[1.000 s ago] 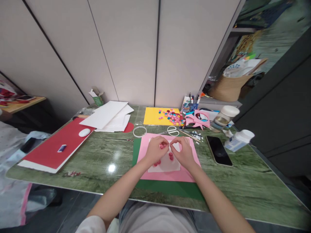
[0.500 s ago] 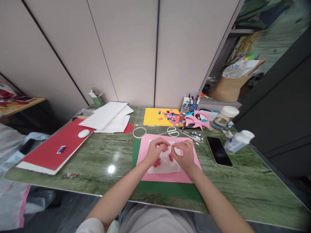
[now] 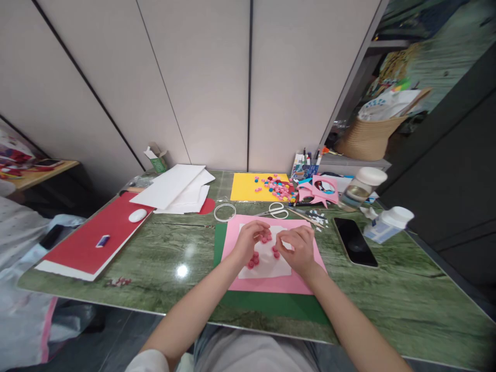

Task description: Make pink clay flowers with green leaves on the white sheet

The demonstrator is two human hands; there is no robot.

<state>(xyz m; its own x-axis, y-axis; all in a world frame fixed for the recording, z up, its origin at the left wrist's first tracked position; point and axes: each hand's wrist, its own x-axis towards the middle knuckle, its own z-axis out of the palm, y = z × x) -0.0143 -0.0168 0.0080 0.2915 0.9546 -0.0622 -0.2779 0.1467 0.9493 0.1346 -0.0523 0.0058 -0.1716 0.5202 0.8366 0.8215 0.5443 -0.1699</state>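
Note:
Both my hands rest on a pink sheet [image 3: 302,281] that lies over a green sheet [image 3: 267,302] on the green marbled table [image 3: 163,253]. A small white paper [image 3: 277,266] sits on the pink sheet with several small pink-red paper pieces [image 3: 253,261] on it. My left hand [image 3: 248,242] has its fingers curled over the pieces near the top of the white paper. My right hand [image 3: 298,247] is closed in a pinch beside it, next to another pink piece [image 3: 275,252]; what it holds is too small to make out.
Scissors [image 3: 276,210], a white ring [image 3: 225,212], a yellow sheet [image 3: 244,188] with coloured pieces, a phone [image 3: 354,241], two jars [image 3: 360,187], a red board [image 3: 93,237] with a mouse [image 3: 137,215], and white sheets [image 3: 174,188] lie around.
My hands have drawn slightly apart and shifted lower on the white paper. The right hand's pinch has moved from the top of the paper toward its middle. The view has shifted a little.

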